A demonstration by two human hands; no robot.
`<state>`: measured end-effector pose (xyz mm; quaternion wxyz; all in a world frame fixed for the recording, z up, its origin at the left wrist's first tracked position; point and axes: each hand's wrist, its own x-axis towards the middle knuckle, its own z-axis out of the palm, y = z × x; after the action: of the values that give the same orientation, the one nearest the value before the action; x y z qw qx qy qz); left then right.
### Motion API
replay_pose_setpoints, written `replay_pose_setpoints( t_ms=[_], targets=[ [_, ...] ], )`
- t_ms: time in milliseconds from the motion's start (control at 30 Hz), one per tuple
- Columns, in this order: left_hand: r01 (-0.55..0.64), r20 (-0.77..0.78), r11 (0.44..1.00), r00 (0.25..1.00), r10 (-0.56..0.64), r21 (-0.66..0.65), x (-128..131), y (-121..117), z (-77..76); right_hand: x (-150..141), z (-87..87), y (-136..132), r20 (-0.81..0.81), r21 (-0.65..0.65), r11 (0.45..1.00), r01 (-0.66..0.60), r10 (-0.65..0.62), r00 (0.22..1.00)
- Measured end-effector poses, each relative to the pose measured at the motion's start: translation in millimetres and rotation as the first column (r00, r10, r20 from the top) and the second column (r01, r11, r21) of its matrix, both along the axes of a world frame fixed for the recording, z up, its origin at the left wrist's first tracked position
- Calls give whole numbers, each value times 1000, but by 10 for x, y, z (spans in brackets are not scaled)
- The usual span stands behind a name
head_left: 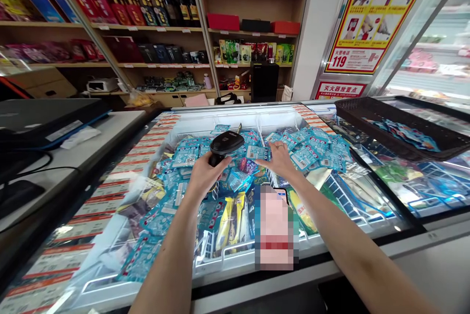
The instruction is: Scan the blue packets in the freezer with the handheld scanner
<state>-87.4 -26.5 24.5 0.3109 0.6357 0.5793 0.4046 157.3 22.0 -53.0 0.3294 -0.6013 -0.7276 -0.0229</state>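
My left hand (206,173) is wrapped round the handle of a black barcode scanner (226,142), its head pointing to the right. To the right, my right hand (279,158) has its thumb and fingers at the edge of a small blue packet (256,152), its printed side up. Many similar blue packets (306,155) lie spread over the glass top of a chest freezer, under and around both hands. Nearer to me, a phone (281,194) shows partly behind a blurred patch.
Wrapped ice creams (232,221) show through the freezer glass. A dark plastic basket (400,125) with more blue packets stands at the right. At the left is a counter (121,130) with a black device (51,118). Stocked shelves (154,25) line the back.
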Motion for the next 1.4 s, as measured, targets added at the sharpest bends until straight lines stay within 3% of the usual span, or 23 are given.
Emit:
replay_pose_setpoints(
  t_ms=[167, 300, 467, 533, 700, 867, 1233, 1400],
  targets=[
    [64, -50, 998, 997, -65, -12, -20, 38, -66, 60, 18, 21, 39, -62, 998, -12, 14, 999],
    [71, -65, 997, 995, -72, -10, -17, 35, -69, 98, 13, 17, -195, -84, 990, -117, 99, 976],
    [76, -46, 997, 996, -78, -25, -14, 24, -57, 79, 13, 9, -464, -47, 974, -220, 174, 868],
    [85, -40, 996, 995, -86, -29, -16, 26, -62, 91, 8, 45, -607, -7, 975, -220, 171, 776],
    [146, -32, 988, 988, -148, -55, -14, 19, -55, 222, -29, 173, -896, 40, 987, -154, 104, 433],
    [215, -52, 971, 974, -221, -104, 8, -23, -2, 309, -47, 216, -951, 47, 992, -115, 79, 297],
    [243, -92, 964, 963, -253, -113, 36, -54, -29, 261, -36, 184, -927, 117, 985, -127, 154, 341],
    [234, -125, 966, 961, -247, -112, 42, -53, -25, 238, 18, 144, -898, 127, 986, -111, 162, 409]
  ],
)
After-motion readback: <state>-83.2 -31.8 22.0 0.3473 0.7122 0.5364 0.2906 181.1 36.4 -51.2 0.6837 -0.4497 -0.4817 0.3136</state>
